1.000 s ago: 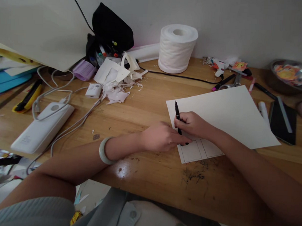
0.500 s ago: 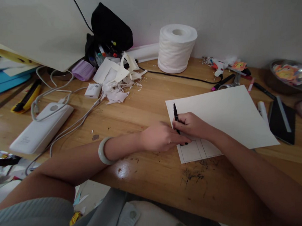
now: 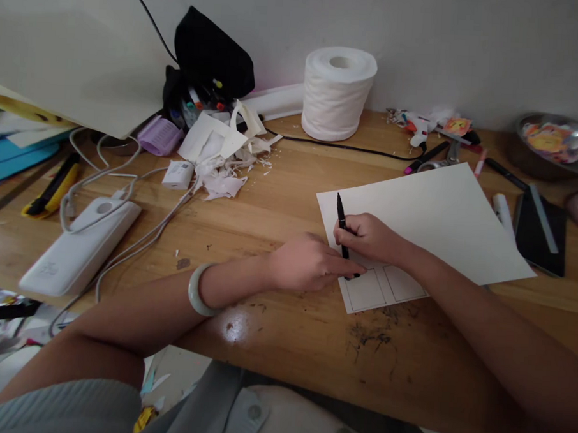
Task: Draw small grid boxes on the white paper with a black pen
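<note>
Now, just right of centre in the frame, your right hand (image 3: 367, 236) grasps the black pen (image 3: 341, 211), its long axis running up the picture over the white sheet (image 3: 442, 217), its lower end beside your left hand (image 3: 299, 261), whose grip is hidden.

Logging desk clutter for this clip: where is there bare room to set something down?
Bare desk lies between the paper scraps, left hand and white sheet; also between sheet and near edge, with dark marks. Crowded: around the power bank, black pouch and metal bowl.
</note>
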Demonstrator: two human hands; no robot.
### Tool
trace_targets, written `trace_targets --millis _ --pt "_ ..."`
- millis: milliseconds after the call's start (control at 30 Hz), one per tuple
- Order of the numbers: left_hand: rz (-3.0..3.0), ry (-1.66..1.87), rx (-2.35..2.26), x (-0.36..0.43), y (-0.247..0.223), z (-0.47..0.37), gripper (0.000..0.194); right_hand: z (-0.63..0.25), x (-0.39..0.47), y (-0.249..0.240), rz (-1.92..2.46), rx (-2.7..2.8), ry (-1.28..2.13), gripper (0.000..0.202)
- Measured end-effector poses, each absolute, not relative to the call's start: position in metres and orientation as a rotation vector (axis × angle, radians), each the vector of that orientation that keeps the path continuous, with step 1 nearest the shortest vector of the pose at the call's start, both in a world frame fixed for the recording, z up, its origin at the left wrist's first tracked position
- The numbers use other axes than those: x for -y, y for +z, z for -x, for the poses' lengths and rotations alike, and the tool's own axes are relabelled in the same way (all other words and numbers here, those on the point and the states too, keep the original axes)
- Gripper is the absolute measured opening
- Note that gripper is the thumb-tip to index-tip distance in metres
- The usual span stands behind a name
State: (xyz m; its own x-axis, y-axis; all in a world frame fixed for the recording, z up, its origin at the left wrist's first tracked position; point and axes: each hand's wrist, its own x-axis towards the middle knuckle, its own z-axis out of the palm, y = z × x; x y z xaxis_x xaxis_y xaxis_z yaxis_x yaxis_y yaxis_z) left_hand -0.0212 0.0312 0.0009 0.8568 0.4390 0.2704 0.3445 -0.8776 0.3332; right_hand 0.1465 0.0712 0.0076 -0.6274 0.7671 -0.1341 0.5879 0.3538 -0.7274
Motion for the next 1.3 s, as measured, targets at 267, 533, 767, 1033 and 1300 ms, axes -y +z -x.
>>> trace_targets --millis 267,533,767,1033,1300 --pt "-2.78 0.514 -0.571 -0.031 0.002 0.021 0.03 -0.149 -0.072 0.006 1.217 2.399 1.149 0.028" --pt "-2.763 0.526 -0.576 -0.032 0.0 0.021 0.03 -0.153 -0.073 0.007 1.222 2.194 1.248 0.025" --pt "-2.728 0.642 -0.583 -0.03 -0.002 0.02 0.03 -0.18 -0.053 0.034 1.404 1.296 1.146 0.018" --pt "-2.58 0.65 -0.605 -0.029 -0.002 0.018 0.023 -0.206 -0.009 0.003 1.488 1.227 1.143 0.022" --pt "-2.346 0.791 -0.581 -0.028 -0.002 0.014 0.022 -0.204 -0.008 -0.001 1.415 1.283 1.019 0.022"
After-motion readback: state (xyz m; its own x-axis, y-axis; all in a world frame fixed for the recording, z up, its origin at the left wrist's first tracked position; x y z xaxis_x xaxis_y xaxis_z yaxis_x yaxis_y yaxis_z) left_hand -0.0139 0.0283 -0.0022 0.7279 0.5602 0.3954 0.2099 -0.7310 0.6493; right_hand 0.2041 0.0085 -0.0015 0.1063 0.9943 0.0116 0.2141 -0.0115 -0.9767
